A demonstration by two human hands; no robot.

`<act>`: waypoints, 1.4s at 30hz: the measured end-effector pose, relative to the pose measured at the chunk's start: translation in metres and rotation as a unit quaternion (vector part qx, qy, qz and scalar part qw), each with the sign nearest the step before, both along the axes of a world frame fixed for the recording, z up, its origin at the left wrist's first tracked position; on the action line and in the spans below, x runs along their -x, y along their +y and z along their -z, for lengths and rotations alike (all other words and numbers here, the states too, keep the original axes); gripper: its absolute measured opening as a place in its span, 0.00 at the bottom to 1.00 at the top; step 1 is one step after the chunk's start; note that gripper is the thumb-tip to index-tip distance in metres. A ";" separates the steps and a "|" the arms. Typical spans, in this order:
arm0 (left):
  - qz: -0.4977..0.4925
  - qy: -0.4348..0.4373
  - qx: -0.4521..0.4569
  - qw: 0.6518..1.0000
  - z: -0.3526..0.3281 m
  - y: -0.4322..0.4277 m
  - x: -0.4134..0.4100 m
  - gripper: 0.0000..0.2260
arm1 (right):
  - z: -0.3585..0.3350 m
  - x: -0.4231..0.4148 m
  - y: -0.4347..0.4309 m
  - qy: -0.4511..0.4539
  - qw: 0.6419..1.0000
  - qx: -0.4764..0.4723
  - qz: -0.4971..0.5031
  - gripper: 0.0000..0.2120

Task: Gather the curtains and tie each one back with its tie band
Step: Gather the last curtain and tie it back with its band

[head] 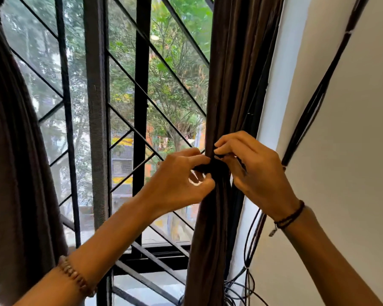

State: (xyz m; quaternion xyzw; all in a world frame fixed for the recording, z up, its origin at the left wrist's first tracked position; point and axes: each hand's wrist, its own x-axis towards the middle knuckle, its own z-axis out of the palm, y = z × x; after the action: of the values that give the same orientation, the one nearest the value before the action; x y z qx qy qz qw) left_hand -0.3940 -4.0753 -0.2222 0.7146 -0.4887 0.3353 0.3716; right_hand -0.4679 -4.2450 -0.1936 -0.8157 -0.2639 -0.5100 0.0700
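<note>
The big brown curtain hangs bunched up by the wall. The left hand and right hand each pinch an end of the dark tie band wrapped around it. Pull both ends snug and even, so the knot holds.

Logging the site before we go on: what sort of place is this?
Probably a room in a home, upstairs: a barred window looking onto trees, brown curtains, and loose cables on a white wall.
</note>
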 end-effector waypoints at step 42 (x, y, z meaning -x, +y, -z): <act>0.020 0.176 -0.132 0.975 -0.035 -0.009 0.026 0.10 | 0.061 0.019 0.010 0.175 0.895 -0.408 -0.037 0.10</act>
State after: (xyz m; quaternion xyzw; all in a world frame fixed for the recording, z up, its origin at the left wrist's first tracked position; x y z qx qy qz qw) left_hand -0.4202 -4.0842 -0.1872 0.7951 -0.4702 0.1293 0.3605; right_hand -0.4871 -4.2352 -0.2550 -0.7811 -0.0458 -0.4189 0.4608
